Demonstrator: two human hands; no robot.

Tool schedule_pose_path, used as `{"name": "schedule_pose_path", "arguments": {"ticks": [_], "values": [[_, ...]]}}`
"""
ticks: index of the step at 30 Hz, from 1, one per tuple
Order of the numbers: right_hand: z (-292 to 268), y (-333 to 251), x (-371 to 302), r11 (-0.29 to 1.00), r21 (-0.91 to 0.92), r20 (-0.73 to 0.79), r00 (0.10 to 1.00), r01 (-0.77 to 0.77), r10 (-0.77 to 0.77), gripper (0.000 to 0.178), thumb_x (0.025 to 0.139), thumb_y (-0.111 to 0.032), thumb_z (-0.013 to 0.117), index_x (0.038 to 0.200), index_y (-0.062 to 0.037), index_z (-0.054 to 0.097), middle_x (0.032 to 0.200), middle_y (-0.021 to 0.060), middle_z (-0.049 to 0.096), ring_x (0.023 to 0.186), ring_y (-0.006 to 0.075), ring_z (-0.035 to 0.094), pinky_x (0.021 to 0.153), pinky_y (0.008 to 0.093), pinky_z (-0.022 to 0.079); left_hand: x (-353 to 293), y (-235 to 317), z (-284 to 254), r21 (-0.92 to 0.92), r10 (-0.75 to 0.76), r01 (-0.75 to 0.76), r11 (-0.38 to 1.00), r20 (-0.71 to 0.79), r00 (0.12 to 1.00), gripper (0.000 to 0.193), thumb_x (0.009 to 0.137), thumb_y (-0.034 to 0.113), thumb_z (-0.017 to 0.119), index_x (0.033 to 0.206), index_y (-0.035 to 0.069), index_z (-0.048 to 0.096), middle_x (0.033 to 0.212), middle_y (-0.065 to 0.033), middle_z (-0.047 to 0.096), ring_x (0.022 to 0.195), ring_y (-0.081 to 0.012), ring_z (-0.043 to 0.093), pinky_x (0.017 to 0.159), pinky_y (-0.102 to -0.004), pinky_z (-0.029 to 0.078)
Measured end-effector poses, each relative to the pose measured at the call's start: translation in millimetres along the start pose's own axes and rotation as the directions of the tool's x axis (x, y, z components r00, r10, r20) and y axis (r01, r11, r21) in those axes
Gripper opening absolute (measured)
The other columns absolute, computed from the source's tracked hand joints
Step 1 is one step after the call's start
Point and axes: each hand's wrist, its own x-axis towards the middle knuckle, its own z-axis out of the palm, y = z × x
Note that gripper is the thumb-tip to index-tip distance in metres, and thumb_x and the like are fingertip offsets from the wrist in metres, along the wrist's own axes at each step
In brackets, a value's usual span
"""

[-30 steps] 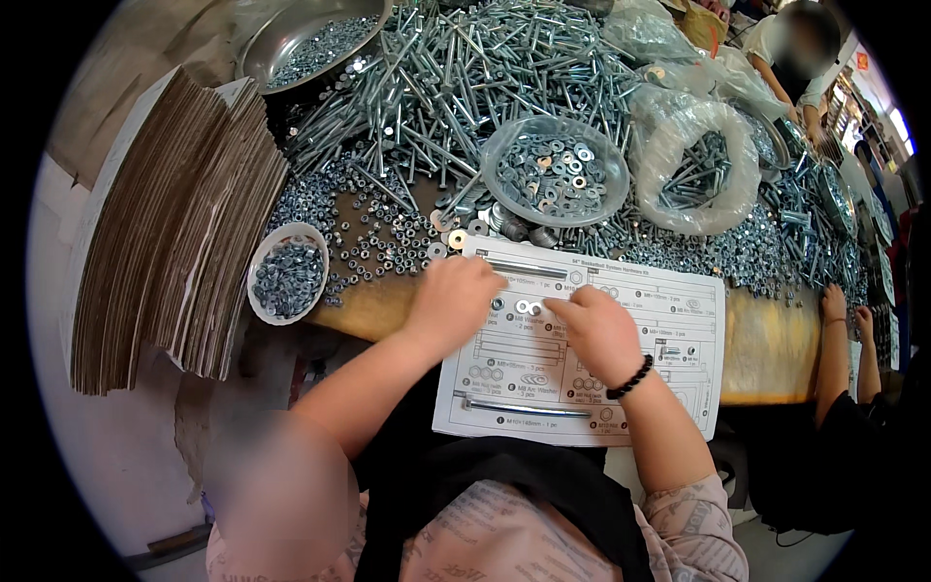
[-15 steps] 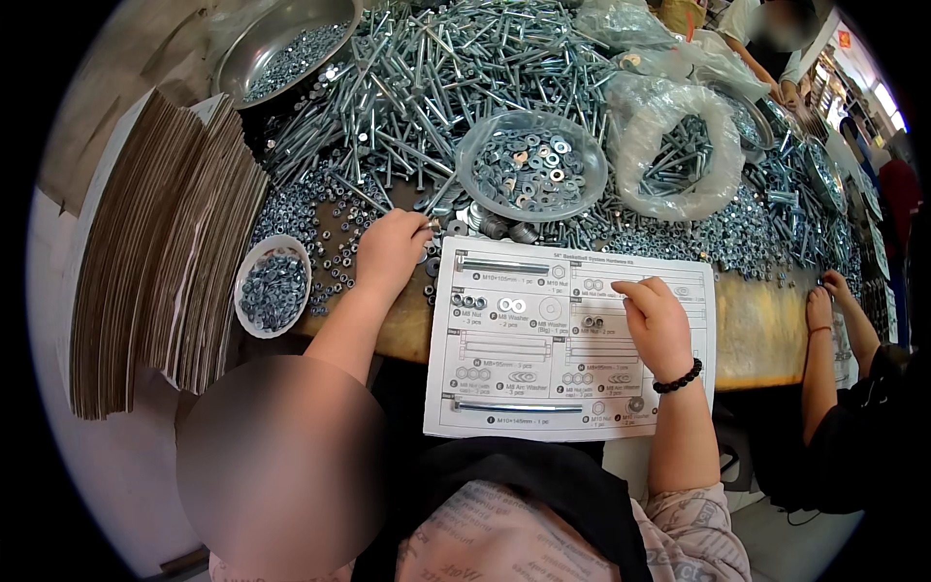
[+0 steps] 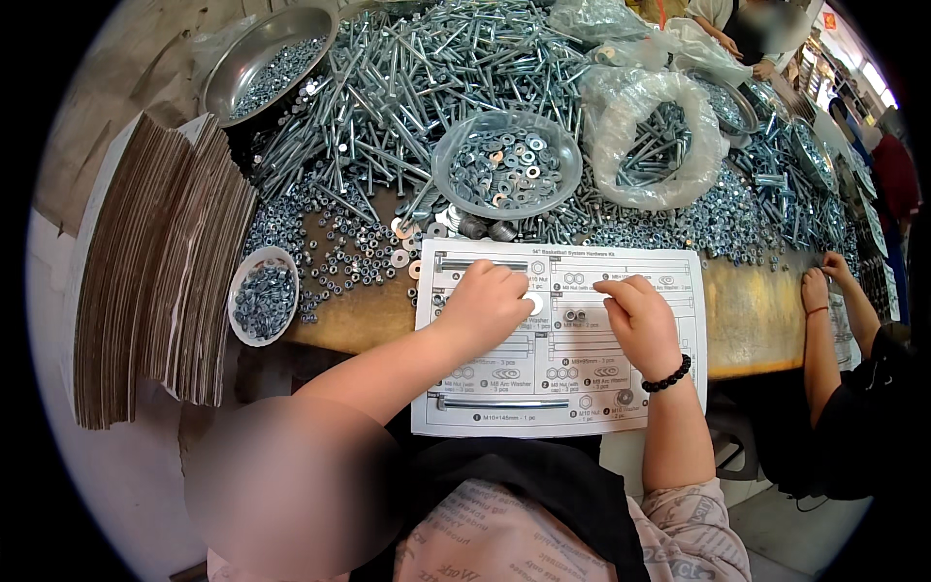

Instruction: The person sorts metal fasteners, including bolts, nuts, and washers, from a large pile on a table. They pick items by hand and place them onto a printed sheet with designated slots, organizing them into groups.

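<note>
A printed sheet with pictures of hardware (image 3: 485, 351) lies in front of me over the table's front edge. Over its upper left part is my left hand (image 3: 488, 306), fingers curled together, with a pale round washer (image 3: 534, 305) at their tips. My right hand (image 3: 640, 325) hovers above the sheet's right half, index finger and thumb apart, nothing visible between them. Two small nuts (image 3: 576, 315) show on the sheet just left of it. A long bolt (image 3: 504, 403) appears along the bottom row; whether it is real or printed I cannot tell.
Behind the sheet stand a clear bowl of washers (image 3: 441, 184) and a plastic bag of bolts (image 3: 606, 175). Bolts (image 3: 427, 87) are heaped beyond. A white bowl (image 3: 236, 315) and stacked cardboard (image 3: 116, 281) are at left; a metal bowl (image 3: 215, 87) behind. A co-worker's hands (image 3: 819, 281) are at right.
My left hand has come from the loose washers behind the sheet back onto its upper left part, with a washer now at its fingertips. My right hand stays over the sheet, its fingers slightly shifted.
</note>
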Motion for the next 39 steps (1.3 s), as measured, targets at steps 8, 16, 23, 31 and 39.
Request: {"name": "schedule_pose_path", "arguments": {"ticks": [8,16,23,31,39], "values": [[4.4,5.3,-3.8,1.000,-0.015,0.020,1.000,-0.007,0.007,0.018,0.077,-0.003,0.057,0.092,-0.0084,0.064,0.077,0.0084,0.056,0.071,0.0266,0.056,0.061,0.0343,0.045,-14.2,6.3,-3.1,0.031,-0.033,0.033,0.999,-0.004,0.999,0.027,0.073,0.012,0.052,0.096,0.017,0.064,0.074,0.0019,0.050,0.075,-0.0163,0.051,0.075,-0.0328,0.035],[-12.7,25.0,20.4,0.998,-0.055,0.067,0.998,-0.013,0.017,0.016,0.075,-0.005,0.058,0.089,-0.0078,0.064,0.077,0.0096,0.056,0.071,0.0278,0.056,0.061,0.0359,0.046,-12.2,-7.7,-19.1,-0.181,-0.249,0.241,0.953,-0.019,0.968,0.022,0.076,0.011,0.054,0.096,0.012,0.064,0.083,-0.0029,0.057,0.083,-0.0220,0.054,0.076,-0.0357,0.038],[-20.4,37.7,104.1,0.984,-0.121,0.107,0.987,0.134,-0.121,0.015,0.078,-0.014,0.058,0.090,-0.0101,0.065,0.081,0.0099,0.058,0.079,0.0292,0.057,0.068,0.0374,0.046,10.2,-98.5,-51.3,-0.197,-0.395,0.361,0.912,-0.176,0.902,0.018,0.077,0.013,0.056,0.094,0.008,0.062,0.084,-0.0093,0.057,0.084,-0.0269,0.055,0.074,-0.0379,0.044],[17.4,43.3,218.3,0.961,-0.242,0.129,0.986,0.137,-0.108,0.020,0.078,-0.017,0.057,0.095,-0.0087,0.064,0.089,0.0119,0.058,0.087,0.0297,0.056,0.076,0.0379,0.045,56.5,-205.6,-79.8,0.095,-0.347,0.390,0.916,-0.304,0.887,0.033,0.075,0.014,0.062,0.106,0.009,0.054,0.093,-0.0092,0.056,0.090,-0.0280,0.055,0.077,-0.0395,0.044],[66.8,28.6,285.9,0.902,-0.428,0.236,0.957,-0.053,0.168,0.024,0.085,-0.018,0.052,0.107,-0.0110,0.058,0.112,0.0133,0.052,0.102,0.0300,0.054,0.085,0.0403,0.047,118.9,-229.9,-48.8,0.530,-0.217,0.257,0.808,-0.137,0.966,0.031,0.072,0.014,0.061,0.102,0.011,0.057,0.089,-0.0063,0.056,0.082,-0.0234,0.057,0.069,-0.0350,0.044]]}}
